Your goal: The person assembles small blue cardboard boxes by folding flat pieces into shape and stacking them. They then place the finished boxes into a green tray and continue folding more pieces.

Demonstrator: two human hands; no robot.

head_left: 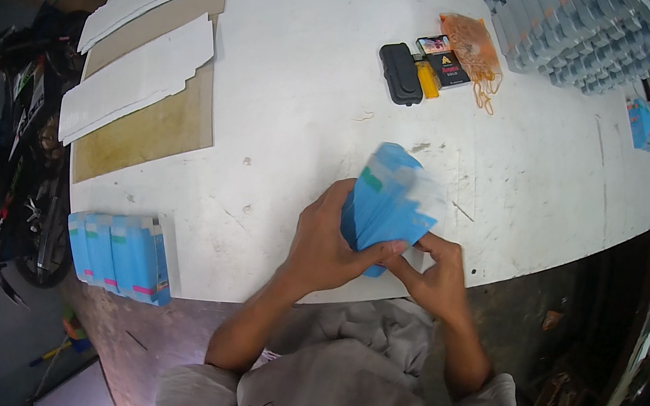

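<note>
Our left hand [323,241] curls around the left side of a bundle of blue cards [370,215], thumb across the front; our right hand [437,280] pinches its lower right edge. We hold it over the white desk [289,111], close to the near edge. A motorbike [28,153] stands left. Blur softens the bundle's upper end, and some of our fingers are hidden.

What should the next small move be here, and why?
Probably to square up the blue stack: its right-hand edges look uneven and spread, though partly blurred. The left hand grips its left side and the right hand holds its lower right, so both seem well placed to even it.
</note>
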